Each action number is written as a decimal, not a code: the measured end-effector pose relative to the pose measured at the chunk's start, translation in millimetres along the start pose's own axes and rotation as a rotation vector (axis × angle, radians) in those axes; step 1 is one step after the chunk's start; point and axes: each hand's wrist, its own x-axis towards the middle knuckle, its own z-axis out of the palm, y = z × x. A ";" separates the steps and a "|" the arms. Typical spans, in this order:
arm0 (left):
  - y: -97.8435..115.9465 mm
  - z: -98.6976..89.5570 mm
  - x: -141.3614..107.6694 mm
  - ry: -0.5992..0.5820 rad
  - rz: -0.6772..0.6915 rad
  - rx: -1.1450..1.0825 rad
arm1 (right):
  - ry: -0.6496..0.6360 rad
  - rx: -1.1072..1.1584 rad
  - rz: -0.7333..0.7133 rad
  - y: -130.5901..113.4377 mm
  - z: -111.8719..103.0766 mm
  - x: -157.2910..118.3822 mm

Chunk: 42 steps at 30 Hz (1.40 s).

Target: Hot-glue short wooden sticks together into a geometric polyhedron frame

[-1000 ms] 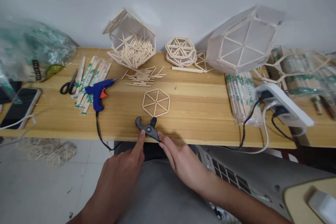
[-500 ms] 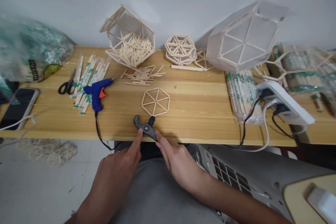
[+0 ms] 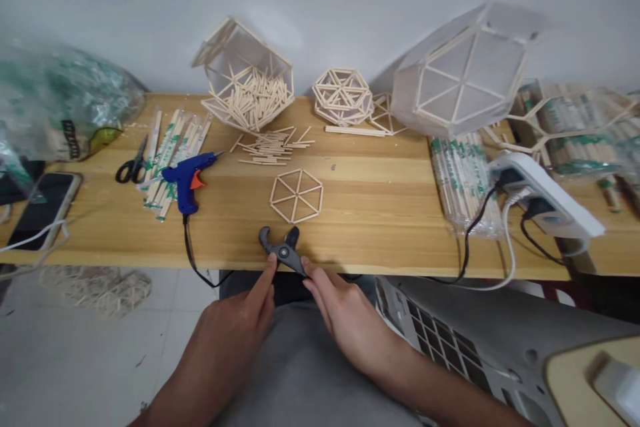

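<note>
A pair of dark grey pruning shears (image 3: 283, 252), with one hooked jaw and one broad blade, is held at the table's front edge. Its jaws stand apart with nothing between them, pointing away from me. My left hand (image 3: 233, 327) is closed at the left handle, its index finger stretched along it up to near the pivot; that handle is mostly hidden. Thumb and fingers of my right hand (image 3: 353, 313) pinch the right handle. Just beyond the jaws, a flat hexagon of wooden sticks (image 3: 297, 195) with spokes lies on the table.
Behind the hexagon lies a pile of short sticks (image 3: 273, 147). A blue glue gun (image 3: 187, 180), black scissors (image 3: 131, 163) and a phone (image 3: 45, 207) are at left. Stick-frame structures (image 3: 460, 80) line the wall. A power strip (image 3: 547, 193) with cables sits at right.
The shears have drawn back slightly toward me, so a gap now shows between their blade and the hexagon. Both hands keep their hold. The view has shifted a little.
</note>
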 end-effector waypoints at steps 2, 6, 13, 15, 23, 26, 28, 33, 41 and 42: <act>4.1 1.1 -0.2 0.017 0.057 -0.146 | -0.015 0.017 0.008 6.2 -8.1 -13.0; -1.2 -6.1 16.2 0.133 0.162 -0.324 | 0.053 0.015 0.006 28.8 -30.1 -43.7; -34.0 -30.1 113.5 0.490 0.157 -0.081 | 0.364 -0.198 0.200 90.7 -88.2 -40.6; -38.2 -32.6 136.5 0.485 0.196 -0.053 | 0.403 -0.267 0.229 104.3 -100.1 -28.4; -32.1 -24.9 153.8 0.487 0.176 0.011 | 0.379 -0.467 0.235 132.5 -118.7 -1.8; -26.0 -23.7 154.4 0.500 0.160 0.011 | 0.354 -0.584 0.236 141.3 -129.7 4.4; -21.6 -22.1 154.2 0.496 0.163 0.003 | 0.375 -0.649 0.226 146.8 -136.8 9.8; -9.6 -14.6 147.2 0.475 0.190 -0.042 | 0.467 -0.748 0.194 156.6 -140.4 21.2; 12.1 -16.2 143.5 0.419 0.260 -0.145 | 0.523 -0.791 0.160 164.9 -142.2 29.4; 15.3 -17.2 144.4 0.411 0.273 -0.151 | 0.533 -0.793 0.161 164.4 -143.8 31.1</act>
